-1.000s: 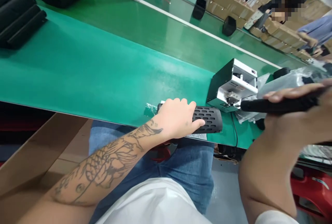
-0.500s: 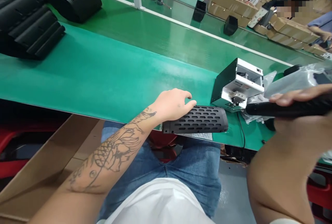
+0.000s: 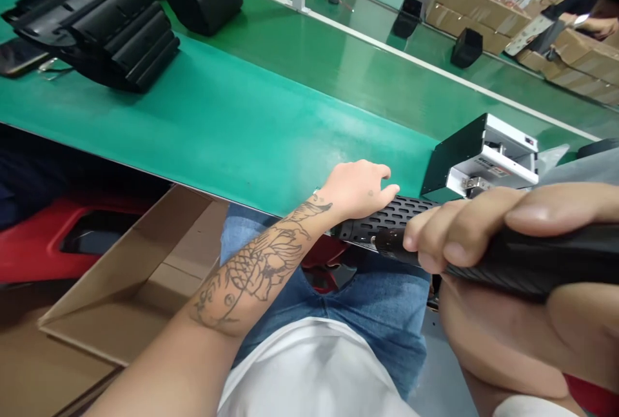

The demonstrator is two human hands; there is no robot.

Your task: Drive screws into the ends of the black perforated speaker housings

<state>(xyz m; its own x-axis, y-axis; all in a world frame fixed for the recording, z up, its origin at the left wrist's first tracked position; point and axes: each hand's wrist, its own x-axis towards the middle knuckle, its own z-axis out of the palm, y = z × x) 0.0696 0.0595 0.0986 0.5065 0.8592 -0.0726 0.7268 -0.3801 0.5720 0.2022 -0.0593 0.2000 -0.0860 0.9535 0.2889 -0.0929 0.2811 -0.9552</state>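
Observation:
My left hand (image 3: 360,191) lies over the far left side of a black slotted casing (image 3: 394,212), thumb and forefinger apart; its other fingers are hidden. At the right, my right hand (image 3: 483,227) is closed round a black electric screwdriver (image 3: 527,259), held roughly level. The screwdriver's narrow end points left, in front of the casing in view; whether it touches the casing I cannot tell. My right hand and the screwdriver cover the casing's right part.
Behind my right hand stands a black and silver bench machine (image 3: 483,156). Several black shells (image 3: 130,30) and a phone (image 3: 19,56) are on the green bench (image 3: 232,127) at left. Below is an open cardboard box (image 3: 120,301). People work by cartons (image 3: 474,8) across the bench.
My right hand has brought the screwdriver left and nearer, across the casing's right part. My left hand keeps its place at the casing. The whole view has shifted toward the left.

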